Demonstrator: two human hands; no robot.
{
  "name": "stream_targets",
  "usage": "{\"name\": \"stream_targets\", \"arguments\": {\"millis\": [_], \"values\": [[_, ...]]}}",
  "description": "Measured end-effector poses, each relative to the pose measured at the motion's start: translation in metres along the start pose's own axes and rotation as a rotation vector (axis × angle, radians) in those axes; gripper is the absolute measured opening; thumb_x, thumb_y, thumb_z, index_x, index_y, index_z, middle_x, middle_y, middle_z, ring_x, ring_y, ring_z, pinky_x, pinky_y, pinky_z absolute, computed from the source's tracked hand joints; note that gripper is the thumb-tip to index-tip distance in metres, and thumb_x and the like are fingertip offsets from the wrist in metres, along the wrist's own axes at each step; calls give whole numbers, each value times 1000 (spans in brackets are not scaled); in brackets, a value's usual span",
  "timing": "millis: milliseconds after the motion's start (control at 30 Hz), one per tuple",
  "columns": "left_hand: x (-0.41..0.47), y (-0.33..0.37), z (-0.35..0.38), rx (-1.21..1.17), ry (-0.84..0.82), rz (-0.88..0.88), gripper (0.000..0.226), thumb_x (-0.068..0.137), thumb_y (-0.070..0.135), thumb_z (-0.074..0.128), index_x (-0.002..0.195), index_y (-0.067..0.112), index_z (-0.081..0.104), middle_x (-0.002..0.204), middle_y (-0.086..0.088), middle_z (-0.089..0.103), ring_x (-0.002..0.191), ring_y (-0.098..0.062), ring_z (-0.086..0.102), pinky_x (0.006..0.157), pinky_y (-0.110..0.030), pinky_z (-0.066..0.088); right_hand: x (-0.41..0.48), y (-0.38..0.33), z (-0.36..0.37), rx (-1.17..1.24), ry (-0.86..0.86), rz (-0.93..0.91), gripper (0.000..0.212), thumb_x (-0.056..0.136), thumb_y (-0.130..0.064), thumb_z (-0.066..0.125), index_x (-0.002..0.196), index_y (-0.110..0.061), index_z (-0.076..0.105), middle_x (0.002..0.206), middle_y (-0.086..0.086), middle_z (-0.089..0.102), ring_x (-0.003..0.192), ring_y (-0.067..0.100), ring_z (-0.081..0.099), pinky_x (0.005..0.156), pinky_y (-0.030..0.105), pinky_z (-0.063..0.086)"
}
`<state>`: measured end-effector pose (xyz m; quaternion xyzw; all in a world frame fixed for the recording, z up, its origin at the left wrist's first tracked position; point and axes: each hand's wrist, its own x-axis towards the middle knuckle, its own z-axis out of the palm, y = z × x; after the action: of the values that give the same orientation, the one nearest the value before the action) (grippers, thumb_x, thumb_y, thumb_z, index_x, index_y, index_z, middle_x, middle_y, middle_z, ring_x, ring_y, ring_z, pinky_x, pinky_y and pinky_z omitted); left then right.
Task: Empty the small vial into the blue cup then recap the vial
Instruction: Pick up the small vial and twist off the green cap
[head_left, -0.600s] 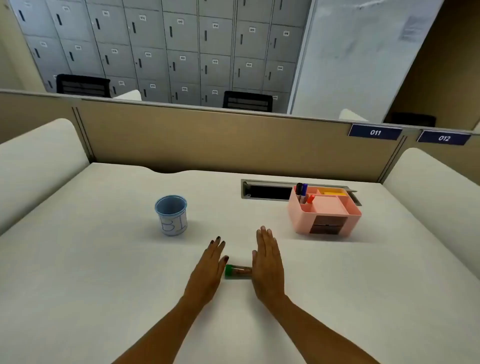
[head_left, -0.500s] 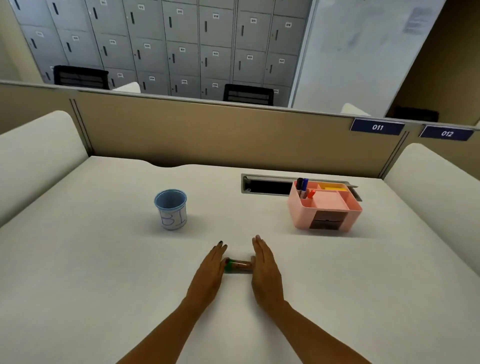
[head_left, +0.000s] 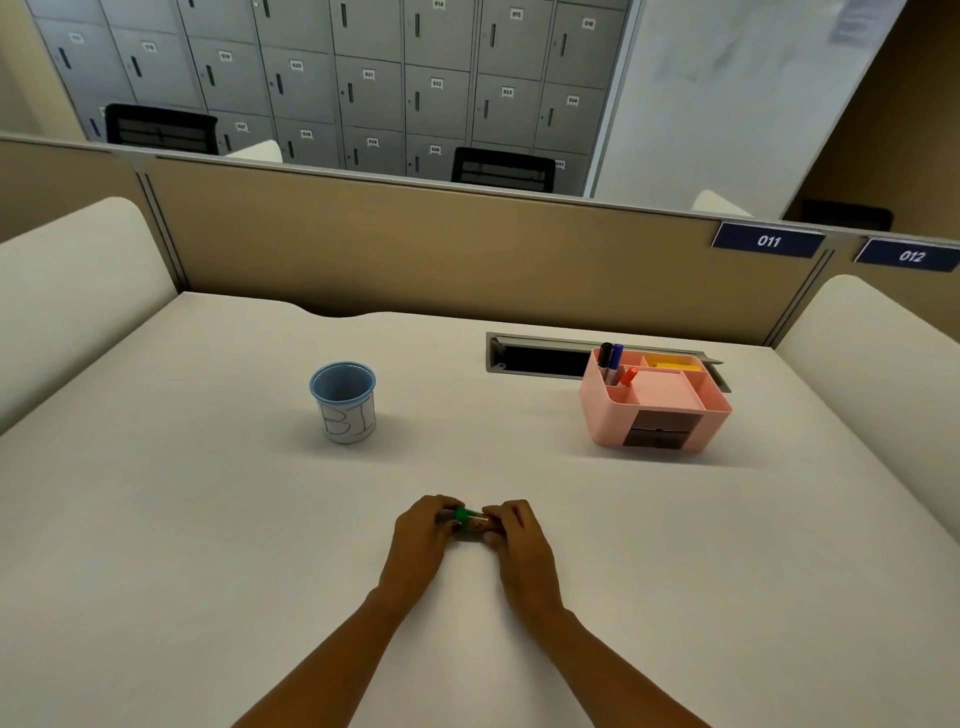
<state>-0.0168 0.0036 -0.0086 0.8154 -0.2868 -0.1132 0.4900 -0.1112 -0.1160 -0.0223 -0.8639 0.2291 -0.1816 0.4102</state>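
A small clear vial (head_left: 474, 524) with a green cap lies on its side, held low over the white table (head_left: 208, 519). My left hand (head_left: 420, 540) curls its fingers round the green cap end. My right hand (head_left: 519, 535) grips the vial's body from the right. Most of the vial is hidden by my fingers, so its contents are hard to make out. The blue cup (head_left: 344, 401) stands upright with its mouth up, well beyond my hands to the left; a white label with blue writing wraps its side.
A pink desk organizer (head_left: 655, 405) with markers stands at the back right. Behind it a cable slot (head_left: 540, 357) is cut into the table. A tan partition (head_left: 415, 249) closes the far edge, with white padded dividers on both sides.
Both hands were flat and open beside the lying vial; their fingers have since curled in and taken hold of it at each end.
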Motion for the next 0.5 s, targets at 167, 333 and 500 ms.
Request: {"name": "stream_targets", "arguments": {"millis": [167, 333, 500], "values": [[6, 14, -3, -160, 42, -89, 19, 91, 6, 52, 105, 11, 63, 105, -5, 67, 89, -10, 60, 75, 0, 41, 1, -17, 0, 199, 72, 71, 15, 94, -3, 53, 107, -7, 61, 102, -3, 55, 91, 10, 58, 77, 5, 44], [13, 33, -2, -659, -17, -333, 27, 95, 19, 47, 113, 6, 62, 108, -14, 68, 97, -23, 67, 86, -30, 54, -3, -41, 0, 335, 127, 125, 17, 97, -17, 52, 112, -13, 59, 103, 4, 65, 91, 12, 61, 77, 11, 48], [19, 53, -5, -959, -141, -395, 35, 97, 29, 38, 114, 9, 62, 115, -11, 66, 103, -28, 64, 83, -42, 51, -2, -61, 2, 528, 52, 279, 22, 98, -32, 46, 115, -22, 57, 99, 2, 68, 85, 14, 65, 70, 21, 54]]}}
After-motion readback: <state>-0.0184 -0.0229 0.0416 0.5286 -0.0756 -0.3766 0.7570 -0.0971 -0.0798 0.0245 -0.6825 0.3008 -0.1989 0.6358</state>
